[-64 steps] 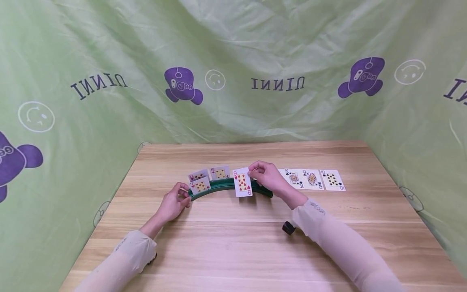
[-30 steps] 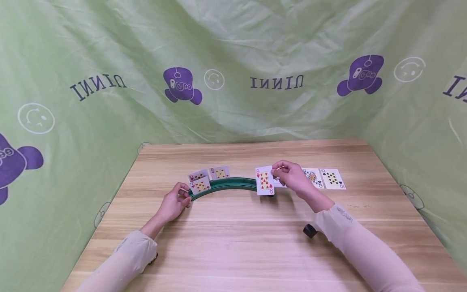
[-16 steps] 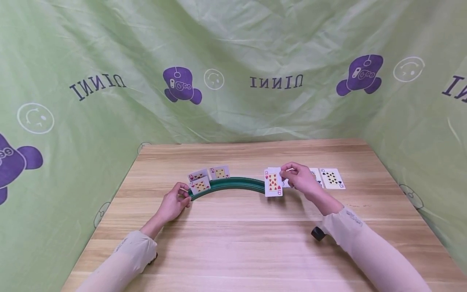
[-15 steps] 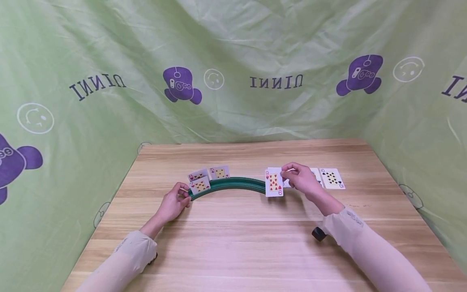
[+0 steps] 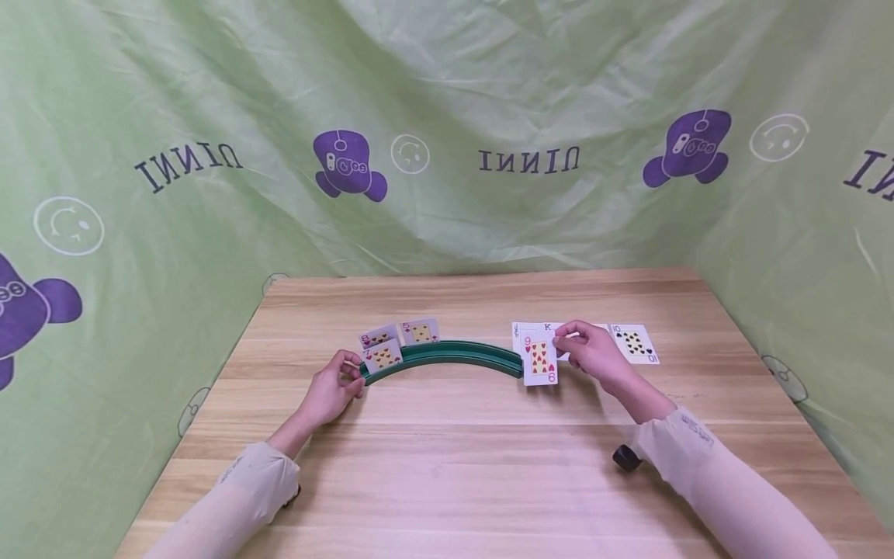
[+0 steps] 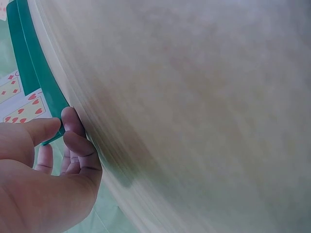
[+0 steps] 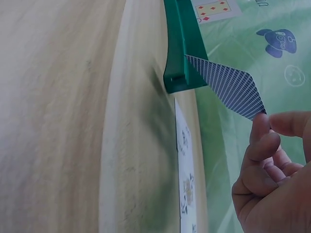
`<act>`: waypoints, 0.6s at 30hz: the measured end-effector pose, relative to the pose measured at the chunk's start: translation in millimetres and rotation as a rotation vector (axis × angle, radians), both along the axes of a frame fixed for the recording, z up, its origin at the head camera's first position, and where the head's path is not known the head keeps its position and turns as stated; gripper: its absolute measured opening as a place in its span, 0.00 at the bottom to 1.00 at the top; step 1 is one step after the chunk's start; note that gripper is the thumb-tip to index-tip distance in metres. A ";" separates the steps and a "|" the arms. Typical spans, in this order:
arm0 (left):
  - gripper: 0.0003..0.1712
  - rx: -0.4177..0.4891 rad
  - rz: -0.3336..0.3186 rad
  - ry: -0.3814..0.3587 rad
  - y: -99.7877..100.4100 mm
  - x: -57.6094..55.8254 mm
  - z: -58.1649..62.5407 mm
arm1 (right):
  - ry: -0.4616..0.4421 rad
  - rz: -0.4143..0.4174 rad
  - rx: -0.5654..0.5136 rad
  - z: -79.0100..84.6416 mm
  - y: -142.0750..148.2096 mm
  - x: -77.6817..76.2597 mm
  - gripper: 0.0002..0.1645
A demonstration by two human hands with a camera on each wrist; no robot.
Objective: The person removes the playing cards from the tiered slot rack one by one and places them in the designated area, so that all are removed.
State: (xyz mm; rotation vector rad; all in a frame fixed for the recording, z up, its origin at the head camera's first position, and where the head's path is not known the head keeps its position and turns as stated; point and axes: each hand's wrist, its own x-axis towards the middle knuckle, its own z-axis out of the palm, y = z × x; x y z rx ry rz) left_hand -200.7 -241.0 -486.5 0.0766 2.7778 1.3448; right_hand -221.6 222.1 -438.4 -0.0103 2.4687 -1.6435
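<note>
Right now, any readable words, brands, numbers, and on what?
"9": hearts card in the right hand
"7": front card on green rack
"8": rear-left rack card
"5": diamonds rack card
"K": partly covered flat card
"10": rightmost card
"INNIU", flipped letters: green curtain
Sleeve print, corner of leftmost flat card: too small

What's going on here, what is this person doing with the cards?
A person's left hand holds one end of a curved green card holder. The right hand pinches a nine of hearts near the holder's other end, not seated in it. In the holder stand a seven of hearts, an eight partly behind it, and a five of diamonds. A king, mostly covered in the head view, and a black ten lie on the table.
</note>
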 end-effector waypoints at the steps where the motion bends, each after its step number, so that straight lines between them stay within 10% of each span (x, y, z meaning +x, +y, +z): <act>1: 0.19 0.001 0.000 0.000 0.1 -0.3 -0.1 | -0.001 0.000 0.000 -0.8 1.1 0.4 0.18; 18: 0.18 -0.013 -0.006 0.020 -0.7 -0.1 0.8 | -0.080 0.056 0.066 -25.5 6.7 0.4 0.18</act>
